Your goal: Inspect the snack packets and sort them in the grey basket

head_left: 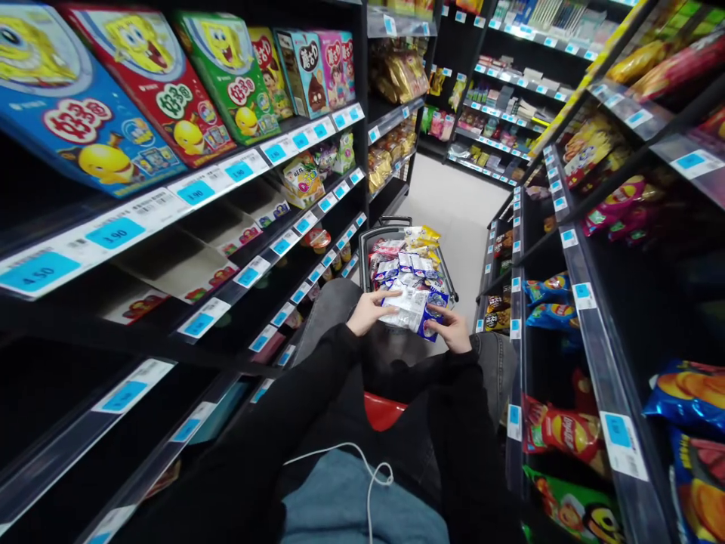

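Note:
Between my two hands is a snack bag [408, 308], silver-white across its face with a blue printed end on the right. My left hand [369, 311] pinches its left side, thumb and fingers on the wrapper. The blue end is gripped by my right hand [451, 328], fingers curled on its edge. Just beyond the bag, a dark shopping basket [447, 273] is heaped with more packets, among them white-and-blue packets [416, 264] and yellow packets [424, 236]. The held bag hides the near part of the basket.
On the left, a shelf with price tags [195, 191] carries cartoon snack boxes [150, 83]. Chip bags [566, 427] fill parts of the right-hand shelves, close beside my knee. Pale floor [447, 185] runs between the shelves toward a far shelf [498, 113]. A red seat [382, 412] shows under me.

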Demonstrator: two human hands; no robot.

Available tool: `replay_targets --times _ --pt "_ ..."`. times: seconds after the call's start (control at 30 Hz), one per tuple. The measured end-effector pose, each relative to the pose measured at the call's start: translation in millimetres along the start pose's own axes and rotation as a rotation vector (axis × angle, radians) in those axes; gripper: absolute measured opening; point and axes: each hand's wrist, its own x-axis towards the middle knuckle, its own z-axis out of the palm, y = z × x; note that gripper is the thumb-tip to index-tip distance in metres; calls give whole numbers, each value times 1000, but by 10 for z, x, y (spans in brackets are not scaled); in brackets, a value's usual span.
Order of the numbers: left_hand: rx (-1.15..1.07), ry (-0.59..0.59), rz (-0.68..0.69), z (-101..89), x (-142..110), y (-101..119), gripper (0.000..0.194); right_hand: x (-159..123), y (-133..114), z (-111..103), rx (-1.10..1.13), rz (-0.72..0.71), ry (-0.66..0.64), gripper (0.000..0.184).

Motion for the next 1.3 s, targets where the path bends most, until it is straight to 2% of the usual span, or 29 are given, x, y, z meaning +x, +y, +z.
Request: replay_targets --times 0.17,0.3,0.43,0.53,0.7,0.83,0.93,1.0,1.07,1.13,1.3 --pt "270 53 46 -35 16 20 40 13 -4 33 -70 -32 70 31" --pt "316 60 68 -41 54 -40 30 38 12 64 -146 -80 139 18" --pt "343 52 69 -39 99 -114 25 87 10 87 -216 -93 146 18" --pt "352 88 67 -24 122 -149 22 130 16 96 -224 -79 134 19" --pt "237 181 53 25 111 -168 21 186 90 113 -174 -42 120 24" --pt "-30 231 -33 55 73 -142 28 196 166 110 -125 -23 111 24" --pt "-263 189 -122 65 51 -108 55 176 173 110 -34 -16 123 29" --pt "-347 108 -200 69 46 -94 62 156 149 117 88 3 134 45" --pt "-378 28 -261 72 45 -94 56 141 124 125 201 26 144 62" --pt "-362 6 -273 71 49 -109 50 141 123 124 251 54 145 68" --pt "-176 116 -165 56 76 -186 51 185 234 86 208 135 108 43"
